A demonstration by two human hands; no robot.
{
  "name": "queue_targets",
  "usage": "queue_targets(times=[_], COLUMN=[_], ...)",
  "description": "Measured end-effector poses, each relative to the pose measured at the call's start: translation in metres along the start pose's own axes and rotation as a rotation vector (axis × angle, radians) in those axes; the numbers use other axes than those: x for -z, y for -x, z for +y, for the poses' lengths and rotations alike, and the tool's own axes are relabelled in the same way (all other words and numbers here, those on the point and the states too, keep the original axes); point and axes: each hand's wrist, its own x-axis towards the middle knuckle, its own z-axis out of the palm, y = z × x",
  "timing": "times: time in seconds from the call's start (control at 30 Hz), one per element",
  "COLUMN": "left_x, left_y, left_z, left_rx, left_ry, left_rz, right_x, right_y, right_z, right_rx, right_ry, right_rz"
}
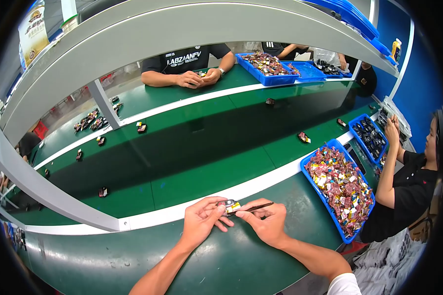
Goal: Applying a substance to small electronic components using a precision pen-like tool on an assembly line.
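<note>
Over the near edge of the green bench, my left hand [201, 222] pinches a small black plastic housing [226, 202] between thumb and fingers. A small yellow and white piece [233, 207] shows on the housing's right side. My right hand [268, 224] is closed on a slim dark tool [259, 207], which looks like tweezers. Its left end meets the housing, and my right thumb and fingertips press close beside it. My fingers partly hide both the housing and the tool's tip.
To my right, a blue tray [306, 170] is heaped with small wired parts. A second blue tray [355, 129] holds black housings beside a co-worker [403, 182]. Black units, including one [304, 137], lie along the green belt [206, 167]. A grey frame [49, 182] arches over it; another person [187, 61] sits opposite.
</note>
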Motion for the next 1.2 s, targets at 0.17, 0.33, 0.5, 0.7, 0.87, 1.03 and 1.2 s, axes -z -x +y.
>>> queue_targets(times=[0.17, 0.33, 0.5, 0.7, 0.87, 1.03, 1.2], left_x=[-0.001, -0.002, -0.001, 0.002, 0.002, 0.002, 0.001], left_y=[-0.001, -0.001, -0.002, -0.003, -0.002, -0.003, -0.003], left_z=[-0.001, -0.004, -0.005, -0.002, -0.002, -0.003, -0.004], left_rx=[0.0, 0.018, -0.02, -0.025, -0.022, -0.024, -0.013], left_ry=[0.003, -0.016, -0.008, 0.012, 0.008, 0.015, 0.013], left_rz=[0.006, 0.022, 0.026, 0.046, 0.051, 0.044, 0.045], right_x=[0.0, -0.007, -0.001, 0.002, 0.003, 0.002, 0.002], right_y=[0.002, -0.001, 0.001, -0.004, -0.005, -0.005, -0.004], right_z=[0.004, 0.003, 0.002, 0.003, 0.004, 0.006, 0.005], right_rx=[-0.015, -0.102, -0.137, -0.024, 0.142, 0.245, 0.251], right_ry=[-0.034, -0.318, -0.163, -0.077, 0.101, 0.149, 0.18], right_rz=[-0.011, 0.015, -0.023, 0.012, -0.008, -0.022, -0.013])
